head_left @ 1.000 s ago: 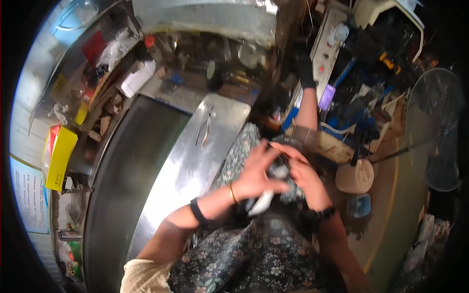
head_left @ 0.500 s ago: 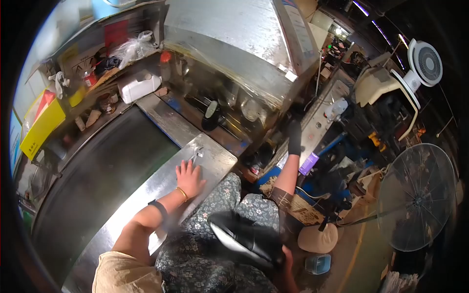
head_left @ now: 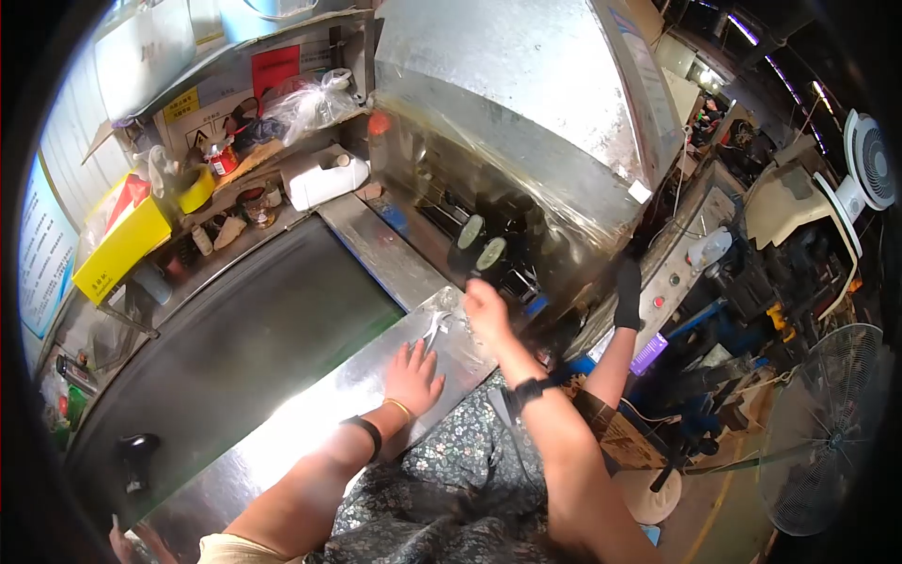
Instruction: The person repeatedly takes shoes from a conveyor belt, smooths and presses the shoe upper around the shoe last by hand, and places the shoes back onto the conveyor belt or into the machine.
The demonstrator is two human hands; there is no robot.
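My right hand (head_left: 486, 310) is closed at the near end of a black shoe (head_left: 491, 256) with a pale green oval inside; its fingertips are partly hidden. Right beside that shoe, under the metal hood, is a second black shoe (head_left: 468, 232) with a similar oval. My left hand (head_left: 413, 379) lies flat, fingers spread, on the shiny metal ledge (head_left: 310, 414). Just beyond its fingertips is a small metal hand tool (head_left: 434, 329), perhaps scissors.
A dark belt (head_left: 282, 291) runs along the ledge, carrying a black shoe-like item (head_left: 139, 459) at lower left. Another person's hand (head_left: 122, 540) shows nearby. The metal hood (head_left: 526, 75) overhangs the far side. A white jug (head_left: 324, 179) and a fan (head_left: 832, 432) stand around.
My right hand has moved from my lap, where it held a black shoe, up to the hood's opening. Two green ovals show there instead of one. My left hand stays on the ledge.
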